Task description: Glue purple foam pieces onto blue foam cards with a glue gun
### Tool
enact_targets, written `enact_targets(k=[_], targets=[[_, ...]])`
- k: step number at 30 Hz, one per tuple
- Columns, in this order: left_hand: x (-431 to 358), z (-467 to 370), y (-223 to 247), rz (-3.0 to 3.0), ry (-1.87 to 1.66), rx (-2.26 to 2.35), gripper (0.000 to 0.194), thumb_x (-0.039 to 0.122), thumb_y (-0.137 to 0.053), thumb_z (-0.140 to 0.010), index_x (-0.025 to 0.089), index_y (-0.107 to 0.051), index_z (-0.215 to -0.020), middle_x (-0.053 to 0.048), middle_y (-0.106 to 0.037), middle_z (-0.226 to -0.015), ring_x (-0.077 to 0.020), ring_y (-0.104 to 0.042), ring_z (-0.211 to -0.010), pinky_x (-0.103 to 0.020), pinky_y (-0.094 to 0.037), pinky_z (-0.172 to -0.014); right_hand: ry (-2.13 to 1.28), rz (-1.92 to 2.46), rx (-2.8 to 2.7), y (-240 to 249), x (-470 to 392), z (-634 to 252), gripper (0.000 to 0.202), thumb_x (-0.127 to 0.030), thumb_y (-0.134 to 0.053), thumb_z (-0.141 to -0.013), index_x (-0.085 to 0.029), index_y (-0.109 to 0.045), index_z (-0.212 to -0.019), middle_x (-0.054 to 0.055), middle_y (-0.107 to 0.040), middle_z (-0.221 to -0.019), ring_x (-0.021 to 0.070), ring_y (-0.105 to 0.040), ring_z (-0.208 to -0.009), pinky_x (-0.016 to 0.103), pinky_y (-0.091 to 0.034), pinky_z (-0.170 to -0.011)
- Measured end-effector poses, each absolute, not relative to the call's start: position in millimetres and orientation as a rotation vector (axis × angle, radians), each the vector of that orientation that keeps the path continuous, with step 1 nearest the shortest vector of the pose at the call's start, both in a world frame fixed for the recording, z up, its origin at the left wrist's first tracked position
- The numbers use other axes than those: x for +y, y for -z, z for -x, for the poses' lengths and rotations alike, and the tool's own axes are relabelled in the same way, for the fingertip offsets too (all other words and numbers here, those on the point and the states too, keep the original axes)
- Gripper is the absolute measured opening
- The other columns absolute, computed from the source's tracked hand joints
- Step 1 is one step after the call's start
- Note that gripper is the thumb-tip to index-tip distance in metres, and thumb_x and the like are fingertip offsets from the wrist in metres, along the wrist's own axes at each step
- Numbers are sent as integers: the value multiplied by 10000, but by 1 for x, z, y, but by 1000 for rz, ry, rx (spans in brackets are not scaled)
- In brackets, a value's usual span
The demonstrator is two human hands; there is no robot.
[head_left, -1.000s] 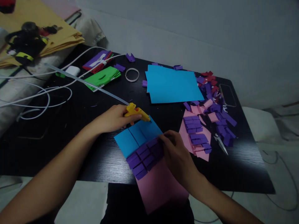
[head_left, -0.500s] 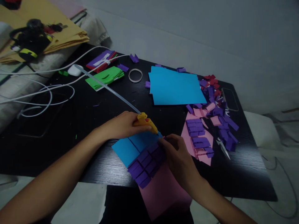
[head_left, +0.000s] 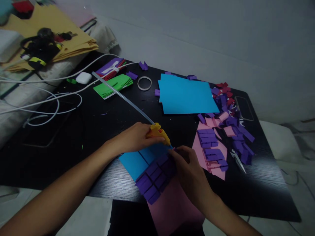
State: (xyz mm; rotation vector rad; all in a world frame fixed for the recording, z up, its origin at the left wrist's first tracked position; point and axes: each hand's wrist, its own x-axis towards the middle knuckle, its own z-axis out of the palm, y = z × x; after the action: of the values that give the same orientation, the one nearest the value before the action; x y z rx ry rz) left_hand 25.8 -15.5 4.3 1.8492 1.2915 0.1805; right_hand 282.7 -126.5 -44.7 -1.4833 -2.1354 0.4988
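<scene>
My left hand (head_left: 137, 136) is wrapped round a yellow glue gun (head_left: 162, 135), and a long clear glue stick (head_left: 125, 98) juts from its back end. The gun's nozzle points down at the edge of a blue paper sheet (head_left: 134, 167) marked with dark lines. Rows of folded purple paper pieces (head_left: 154, 175) lie across that sheet, with pink paper (head_left: 177, 206) below them at the table edge. My right hand (head_left: 190, 170) has its fingers pinched at the upper right end of the rows, close to the nozzle, on a purple paper piece mostly hidden by the fingers.
Blue sheets (head_left: 187, 95) lie farther back. To the right are pink paper with purple pieces (head_left: 208, 137), scissors (head_left: 238, 160), a loose purple and red heap (head_left: 240, 137) and a phone-like outline (head_left: 243, 108). White cables (head_left: 56, 96), green paper (head_left: 113, 86) and a ring (head_left: 144, 83) are left.
The whole view has shifted a little, so things sit slightly lower and to the right. Both hands keep their holds, with the nozzle still beside the right fingertips.
</scene>
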Motion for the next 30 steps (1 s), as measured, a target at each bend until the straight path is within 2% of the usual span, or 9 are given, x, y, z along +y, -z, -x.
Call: enact_targets(k=[4,10,15,18,21,23,26,30], targets=[[-17,-26,-3,-1845,-190,1298,676,809,-537,-918,166,-745,-888,-23,-619,-663,-158,-543,-565,-298,-308,-532,-544,1501,-2101,47,-128,-284,429,-169,-496,-1056,-327,-688,-1406,125,-586,-1386,264,-704,-1134,455,-662,-944],[-15,-22,-6,-1865,-168,1275,673,818,-534,-913,179,-691,-769,-15,-599,-630,-149,-518,-532,-294,-299,-515,-537,1473,-2203,45,-126,-288,526,-133,-495,-1031,-353,-620,-1492,128,-574,-1412,256,-713,-1124,434,-686,-899],[-11,-8,-12,-1863,-108,1231,585,746,-617,-894,186,-699,-746,0,-580,-597,-142,-500,-507,-284,-288,-486,-462,1457,-2238,38,-122,-287,522,-89,-455,-1029,-327,-660,-1446,142,-574,-1384,248,-729,-1087,432,-697,-889],[-8,4,-16,-1831,-121,1167,479,651,-685,-887,189,-747,-776,0,-642,-623,-140,-541,-519,-270,-318,-495,-440,1434,-2258,35,-120,-285,586,-50,-454,-1000,-304,-612,-1504,158,-592,-1397,262,-740,-1075,427,-707,-850],[-4,14,-19,-1779,-125,1092,411,590,-690,-903,200,-802,-836,-16,-737,-707,-157,-637,-588,-252,-396,-531,-436,1370,-2274,32,-119,-285,674,12,-454,-960,-289,-557,-1554,147,-637,-1404,289,-714,-1207,455,-695,-938],[-1,19,-19,-1777,-128,1090,424,592,-671,-914,203,-815,-824,-22,-755,-718,-161,-657,-605,-243,-424,-540,-422,1291,-2319,30,-120,-286,745,63,-441,-915,-268,-530,-1576,137,-668,-1409,294,-696,-1245,483,-683,-987],[2,24,-19,-1806,-124,1121,480,628,-650,-918,194,-819,-802,-18,-720,-651,-143,-606,-536,-235,-398,-494,-331,1217,-2441,25,-121,-284,839,117,-411,-834,-207,-502,-1602,150,-687,-1421,306,-686,-1230,520,-674,-1004],[2,25,-16,-1796,-137,1088,497,640,-650,-920,182,-826,-842,-25,-719,-656,-126,-588,-502,-220,-393,-470,-190,1191,-2578,18,-119,-280,760,129,-400,-796,-90,-615,-1491,186,-716,-1391,315,-675,-1179,508,-668,-1009]])
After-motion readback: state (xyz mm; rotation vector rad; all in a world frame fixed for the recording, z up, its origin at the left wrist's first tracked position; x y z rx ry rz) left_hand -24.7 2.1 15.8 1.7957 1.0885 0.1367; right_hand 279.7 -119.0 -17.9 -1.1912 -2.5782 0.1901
